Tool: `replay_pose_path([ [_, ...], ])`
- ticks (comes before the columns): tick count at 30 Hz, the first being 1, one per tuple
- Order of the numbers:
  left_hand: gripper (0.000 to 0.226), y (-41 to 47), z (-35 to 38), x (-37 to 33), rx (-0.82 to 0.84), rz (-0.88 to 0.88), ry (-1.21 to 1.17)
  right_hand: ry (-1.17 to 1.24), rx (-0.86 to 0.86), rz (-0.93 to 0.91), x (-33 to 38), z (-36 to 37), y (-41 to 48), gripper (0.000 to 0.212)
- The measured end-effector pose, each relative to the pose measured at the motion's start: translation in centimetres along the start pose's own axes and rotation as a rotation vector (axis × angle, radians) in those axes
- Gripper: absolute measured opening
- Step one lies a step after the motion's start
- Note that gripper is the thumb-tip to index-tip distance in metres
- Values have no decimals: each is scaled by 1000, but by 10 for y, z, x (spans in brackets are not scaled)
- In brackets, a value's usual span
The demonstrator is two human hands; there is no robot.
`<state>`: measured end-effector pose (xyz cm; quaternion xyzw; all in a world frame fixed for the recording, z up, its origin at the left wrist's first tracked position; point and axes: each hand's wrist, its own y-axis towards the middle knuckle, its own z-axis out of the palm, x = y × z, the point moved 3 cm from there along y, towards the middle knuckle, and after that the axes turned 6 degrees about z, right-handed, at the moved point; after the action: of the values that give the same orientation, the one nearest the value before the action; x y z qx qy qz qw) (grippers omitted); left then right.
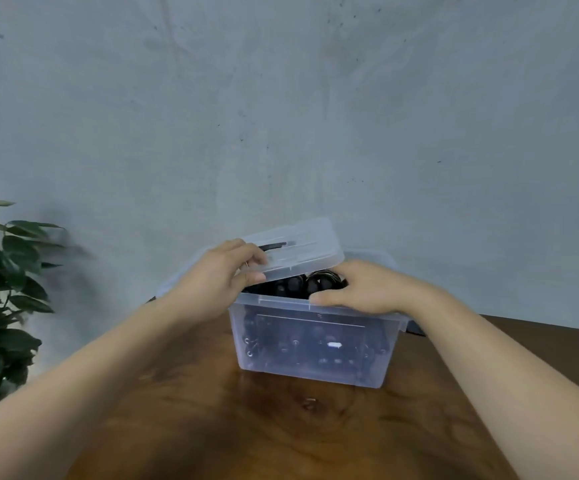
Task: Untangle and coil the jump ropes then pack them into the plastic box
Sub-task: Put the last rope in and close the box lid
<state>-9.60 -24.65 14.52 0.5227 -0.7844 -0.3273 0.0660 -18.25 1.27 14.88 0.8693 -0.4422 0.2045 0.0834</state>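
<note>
A clear plastic box [312, 351] stands on the wooden table, filled with dark coiled jump ropes [291, 285] that show through its walls and at its open top. Its clear lid [302, 247] is tilted over the box, raised at the front. My left hand [222, 271] grips the lid's near left edge, thumb under and fingers on top. My right hand [360, 287] rests on the box's front right rim, with its thumb along the rim and its fingers over the ropes inside.
The wooden table [281, 427] spreads out in front of the box. A leafy green plant [1, 292] stands at the left edge. A grey wall [281, 116] rises right behind the box.
</note>
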Motion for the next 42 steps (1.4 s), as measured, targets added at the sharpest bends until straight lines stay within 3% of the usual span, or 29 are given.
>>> replay_pose_path([
  [4,16,4,10,-6,10,40,16,11,-205,118,-35,-37,-20,49],
  [8,18,9,24,-15,23,121,39,425,-405,212,-60,-50,-27,33],
  [12,26,16,33,-33,40,151,12,534,-360,299,-69,-38,-25,58],
  [17,18,26,55,-57,102,196,-63,529,-322,377,-86,-20,-20,80],
  [24,13,36,47,-65,45,57,-211,680,-276,417,-105,-14,-12,78],
  [28,22,53,8,-18,-87,-132,-84,614,-259,431,-113,-15,-5,71],
  [31,37,57,5,30,135,-307,26,570,-260,423,-115,-11,-4,67],
  [34,51,48,18,52,324,-438,-122,546,-286,408,-114,-9,-5,66],
  [42,61,34,41,64,382,-442,-158,384,-380,411,-114,-4,0,62],
])
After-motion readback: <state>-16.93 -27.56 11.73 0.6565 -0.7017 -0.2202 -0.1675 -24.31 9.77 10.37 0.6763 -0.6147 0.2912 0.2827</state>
